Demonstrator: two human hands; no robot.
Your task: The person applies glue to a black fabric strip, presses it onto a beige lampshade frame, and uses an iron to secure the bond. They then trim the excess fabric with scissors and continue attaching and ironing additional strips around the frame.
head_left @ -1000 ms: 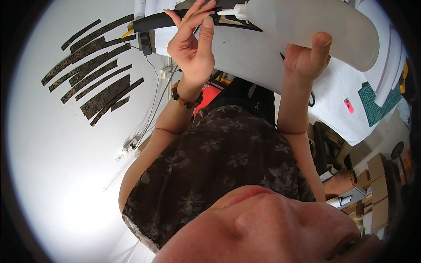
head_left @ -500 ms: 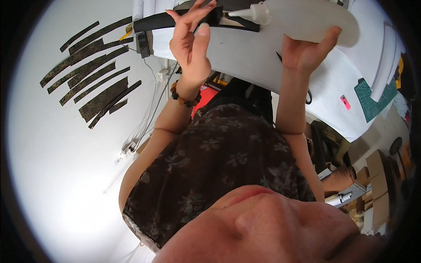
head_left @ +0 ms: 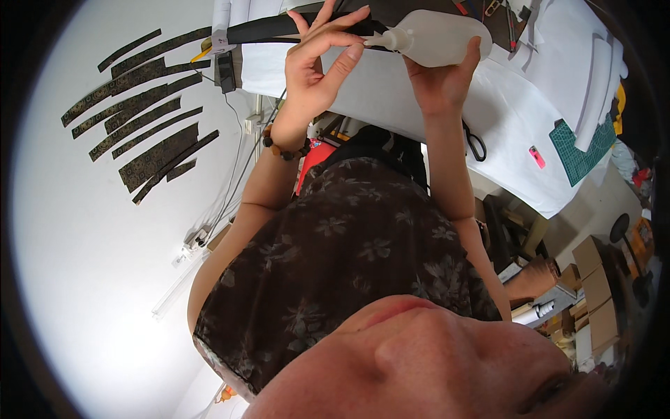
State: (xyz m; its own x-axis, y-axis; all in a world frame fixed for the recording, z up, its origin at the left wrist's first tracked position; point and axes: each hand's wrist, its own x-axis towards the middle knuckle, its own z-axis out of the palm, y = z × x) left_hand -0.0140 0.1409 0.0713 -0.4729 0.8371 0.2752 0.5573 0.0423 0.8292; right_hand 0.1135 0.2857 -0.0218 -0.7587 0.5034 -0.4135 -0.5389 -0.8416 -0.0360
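Observation:
A translucent white squeeze bottle lies tilted sideways in my right hand, with the thumb up along its base end; the other fingers are hidden behind it. Its pointed nozzle faces left. At the nozzle's tip, the thumb and index finger of my left hand come together in a pinch, while the remaining fingers fan out. Whether a small cap is between them cannot be made out. Behind my left hand, a long black strip stretches across the white-covered table.
Black-handled scissors lie by my right forearm. Farther right are a pink object, a green cutting mat and white paper rolls. Patterned dark strips hang on the left wall. Tools lie at the far edge.
My right hand has brought the bottle leftward, its nozzle now at my left fingertips. The left thumb and index finger have closed in on the nozzle tip; they were apart from it before.

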